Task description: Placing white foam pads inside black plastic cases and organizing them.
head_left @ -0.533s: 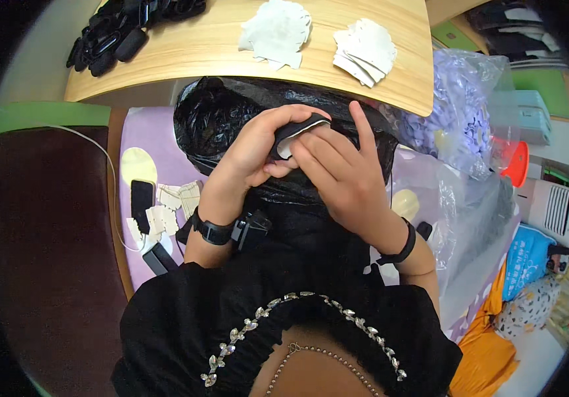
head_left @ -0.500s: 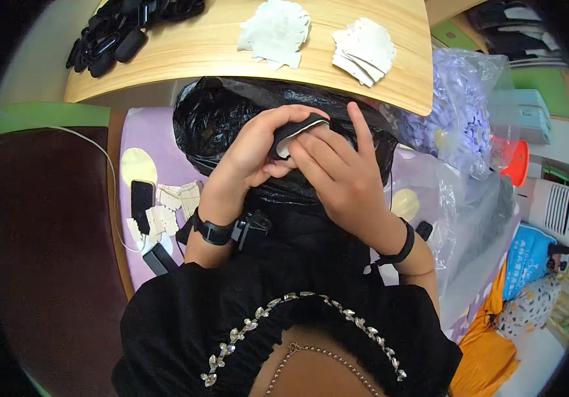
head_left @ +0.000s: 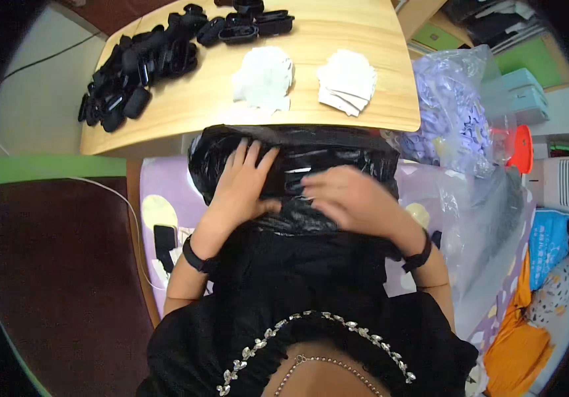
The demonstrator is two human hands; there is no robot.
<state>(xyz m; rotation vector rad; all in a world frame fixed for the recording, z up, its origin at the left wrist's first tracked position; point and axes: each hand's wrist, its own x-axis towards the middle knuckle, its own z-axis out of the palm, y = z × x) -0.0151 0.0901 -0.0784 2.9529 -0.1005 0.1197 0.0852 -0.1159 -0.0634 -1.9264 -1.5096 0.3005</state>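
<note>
My left hand (head_left: pixel 238 188) lies over a black plastic bag (head_left: pixel 208 155) in my lap, fingers spread and pointing away from me. Across from it is my right hand (head_left: pixel 354 198), smeared by motion, its fingers stretched toward the bag's middle with nothing visible held in them. Just past its fingertips a small black piece with a white strip (head_left: pixel 297 171) shows against the bag; its full shape is hard to make out. Two stacks of thin white cut pieces, a left stack (head_left: pixel 263 78) and a right stack (head_left: pixel 347 79), lie on the wooden table (head_left: pixel 198 119).
Many small black rounded cases (head_left: pixel 142 69) are heaped at the table's left. To the right stand a clear bag of purple pieces (head_left: pixel 449 109) and a red container (head_left: pixel 519 149). A phone (head_left: pixel 164 241) lies on the purple cloth, with a white cable (head_left: pixel 109 187) nearby.
Both hands have parted and lowered to the bag. The black piece with white lining that they held has left them. The view has shifted, showing more of the table.
</note>
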